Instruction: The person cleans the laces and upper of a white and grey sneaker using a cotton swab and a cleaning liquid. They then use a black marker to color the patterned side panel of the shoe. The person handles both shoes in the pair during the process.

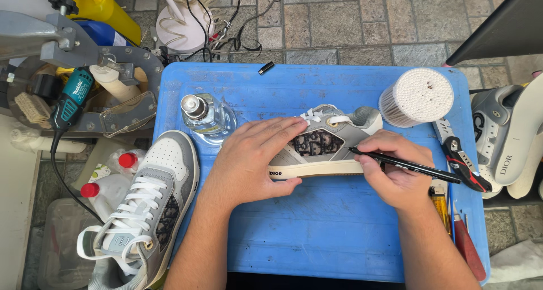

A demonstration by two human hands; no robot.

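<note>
Centrally, on a blue table [317, 233], a grey sneaker [325, 146] lies on its side. At far left stands a matching sneaker [148, 202], with a clear glass bottle [205, 116] beyond. The left hand [254, 160] presses flat on the toe, fingers spread. The right hand [396, 168] pinches a thin black pen [404, 164], tip at the sidewall. Far right stands a tub of cotton swabs [417, 96].

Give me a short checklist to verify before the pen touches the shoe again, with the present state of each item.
1. Left hand presses the shoe flat on its side: ok.
2. Right hand grips the black pen: ok.
3. Pen tip at the shoe's side panel: ok.
4. Glass bottle stands upright, close to the left hand: ok.
5. Ink on the tip: cannot tell.
6. Blue table gives space before the hands: ok.
</note>
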